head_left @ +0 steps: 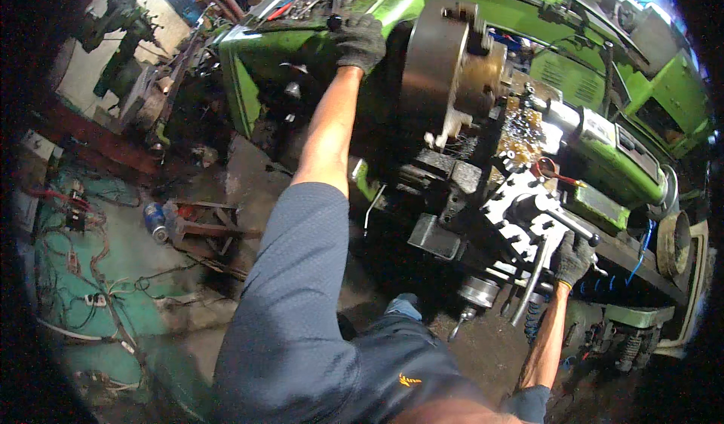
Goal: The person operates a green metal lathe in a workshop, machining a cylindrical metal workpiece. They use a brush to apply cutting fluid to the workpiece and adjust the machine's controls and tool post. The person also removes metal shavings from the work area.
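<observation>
A green lathe stands in front of me. My left hand (360, 43), in a dark work glove, reaches up to its headstock (403, 6). The fingers are curled at a black lever knob (334, 22). To the right of that hand is the big steel chuck (434, 58), with a brownish round metal workpiece (483, 77) at its face. My gloved right hand (575, 260) is low on the right beside the tool post (520, 209), closed near its long metal handles (534, 281). What its fingers grip is hidden.
Hand tools (302, 2) lie on the headstock top. Metal chips (524, 130) cover the slide before the green tailstock (626, 160). A drill chuck (478, 292) sits below the carriage. Cables (105, 296) and a blue can (155, 220) lie on the floor at left.
</observation>
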### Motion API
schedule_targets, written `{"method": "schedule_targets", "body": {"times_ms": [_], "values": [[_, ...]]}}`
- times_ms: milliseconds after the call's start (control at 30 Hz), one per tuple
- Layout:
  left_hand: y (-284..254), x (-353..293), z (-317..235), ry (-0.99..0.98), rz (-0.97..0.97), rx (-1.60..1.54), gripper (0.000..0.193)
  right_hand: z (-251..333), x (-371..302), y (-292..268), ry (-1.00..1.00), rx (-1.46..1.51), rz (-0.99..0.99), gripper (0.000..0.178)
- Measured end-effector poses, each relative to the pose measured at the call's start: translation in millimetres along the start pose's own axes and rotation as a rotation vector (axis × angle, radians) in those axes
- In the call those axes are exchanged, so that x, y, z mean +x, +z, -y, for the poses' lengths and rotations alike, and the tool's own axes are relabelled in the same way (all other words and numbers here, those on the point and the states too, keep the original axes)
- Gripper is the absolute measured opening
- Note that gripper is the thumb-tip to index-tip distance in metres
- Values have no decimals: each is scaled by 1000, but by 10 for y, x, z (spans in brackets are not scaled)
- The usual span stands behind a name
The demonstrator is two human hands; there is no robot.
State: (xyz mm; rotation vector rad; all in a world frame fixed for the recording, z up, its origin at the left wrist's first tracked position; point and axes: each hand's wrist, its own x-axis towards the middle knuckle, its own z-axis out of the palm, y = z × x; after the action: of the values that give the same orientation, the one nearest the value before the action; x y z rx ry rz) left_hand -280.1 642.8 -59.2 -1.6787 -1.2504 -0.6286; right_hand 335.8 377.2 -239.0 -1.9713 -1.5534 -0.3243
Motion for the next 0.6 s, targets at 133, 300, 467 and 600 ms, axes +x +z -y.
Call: {"method": "schedule_targets", "body": {"times_ms": [133,300,467,600], "values": [[-195,-136,209,-33,45,-67,13,163,17,0,-57,-13,21,29],[-157,-112,191,-35,133,-40,16,170,15,-18,16,119,39,28],[-201,-121,197,-39,178,-39,15,280,22,-91,109,210,76,32],[-184,-138,196,-56,164,-56,17,130,8,26,58,157,54,37]]}}
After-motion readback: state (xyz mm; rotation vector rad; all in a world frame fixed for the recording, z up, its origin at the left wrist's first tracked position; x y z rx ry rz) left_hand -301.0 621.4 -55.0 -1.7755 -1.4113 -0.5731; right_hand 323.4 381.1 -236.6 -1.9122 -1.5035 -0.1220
